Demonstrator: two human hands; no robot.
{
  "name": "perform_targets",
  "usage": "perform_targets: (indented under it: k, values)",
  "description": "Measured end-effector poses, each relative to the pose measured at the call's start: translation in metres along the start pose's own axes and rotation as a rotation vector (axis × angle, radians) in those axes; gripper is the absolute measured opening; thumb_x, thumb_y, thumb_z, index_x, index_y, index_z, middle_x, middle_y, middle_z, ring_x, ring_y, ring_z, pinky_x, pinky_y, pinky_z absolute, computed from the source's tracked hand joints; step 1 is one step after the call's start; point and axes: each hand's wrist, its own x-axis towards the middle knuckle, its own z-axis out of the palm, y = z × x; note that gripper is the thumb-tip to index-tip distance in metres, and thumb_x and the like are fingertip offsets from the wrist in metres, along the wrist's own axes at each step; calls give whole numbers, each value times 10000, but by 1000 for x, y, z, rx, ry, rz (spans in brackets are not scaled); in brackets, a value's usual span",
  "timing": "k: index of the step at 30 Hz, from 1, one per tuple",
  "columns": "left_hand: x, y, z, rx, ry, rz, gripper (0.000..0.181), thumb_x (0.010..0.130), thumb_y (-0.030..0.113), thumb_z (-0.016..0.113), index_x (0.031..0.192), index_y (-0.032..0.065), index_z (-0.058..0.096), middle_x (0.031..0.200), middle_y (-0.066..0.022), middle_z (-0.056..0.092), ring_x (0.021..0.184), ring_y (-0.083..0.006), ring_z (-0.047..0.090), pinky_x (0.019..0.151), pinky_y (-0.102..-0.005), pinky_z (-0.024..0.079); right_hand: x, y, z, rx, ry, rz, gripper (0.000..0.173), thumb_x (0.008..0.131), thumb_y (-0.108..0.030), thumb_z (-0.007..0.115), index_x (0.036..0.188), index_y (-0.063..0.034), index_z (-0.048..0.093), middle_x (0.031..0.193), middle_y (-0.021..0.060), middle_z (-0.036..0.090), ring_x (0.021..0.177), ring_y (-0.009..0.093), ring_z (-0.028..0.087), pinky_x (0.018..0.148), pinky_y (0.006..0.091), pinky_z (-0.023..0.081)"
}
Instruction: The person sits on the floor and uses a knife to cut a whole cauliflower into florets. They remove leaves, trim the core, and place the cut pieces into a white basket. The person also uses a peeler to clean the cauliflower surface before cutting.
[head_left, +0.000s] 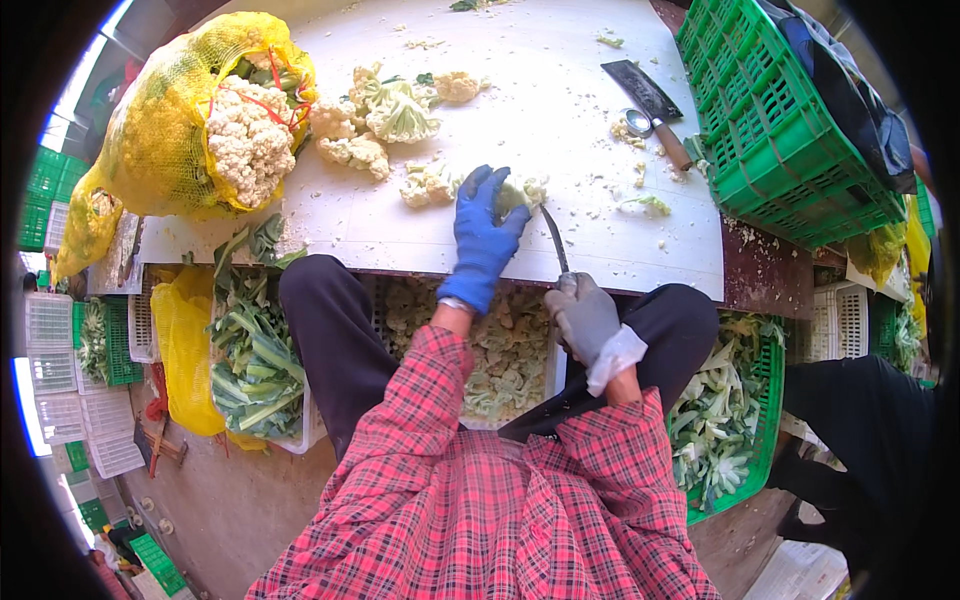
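Observation:
My left hand (486, 234), in a blue glove, grips a cauliflower piece (531, 192) against the white tabletop (450, 251), fingers spread over it. A grey-gloved right hand (586, 313) of mine is closed around the handle of a narrow curved knife (556, 238). Its blade points away from me, and the tip is beside the cauliflower piece; whether they touch I cannot tell. Just left of my blue glove lies a small cauliflower floret (427, 186). Farther back sits a group of cut cauliflower pieces (401, 112), some with pale stems showing.
A yellow mesh bag (161, 124) of cauliflower stands at left. A cleaver (643, 91) lies near a green crate (780, 127) on the right. Below the table edge are a bin of florets (506, 360) between my knees and leaf-filled crates (259, 375) either side. Another person's dark-clothed leg (862, 420) is at right.

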Motion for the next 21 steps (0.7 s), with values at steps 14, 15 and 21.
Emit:
perform_targets:
  k: [14, 15, 21]
  values:
    - [5, -28, 4, -312, -11, -53, 524, 733, 13, 792, 1177, 34, 514, 1314, -112, 522, 1129, -186, 556, 1012, -317, 460, 56, -15, -12, -18, -108, -14, 298, 937, -244, 506, 1050, 22, 575, 978, 285, 645, 931, 439, 633, 821, 472, 521]
    - [5, -28, 4, -323, -13, -51, 517, 736, 10, 791, 1173, 33, 516, 1314, -112, 523, 1124, -185, 558, 1010, -318, 461, 60, -17, -8, -44, -107, 5, 320, 940, -254, 505, 1071, 31, 570, 982, 292, 651, 954, 446, 628, 832, 477, 517]
    - [5, -27, 3, -295, -35, -113, 552, 729, 14, 797, 1202, 24, 513, 1288, -107, 531, 1120, -180, 550, 1002, -318, 459, 81, -16, 1, -324, -190, -48, 339, 964, -246, 474, 1172, 2, 574, 1093, 285, 618, 1008, 435, 626, 893, 454, 513]
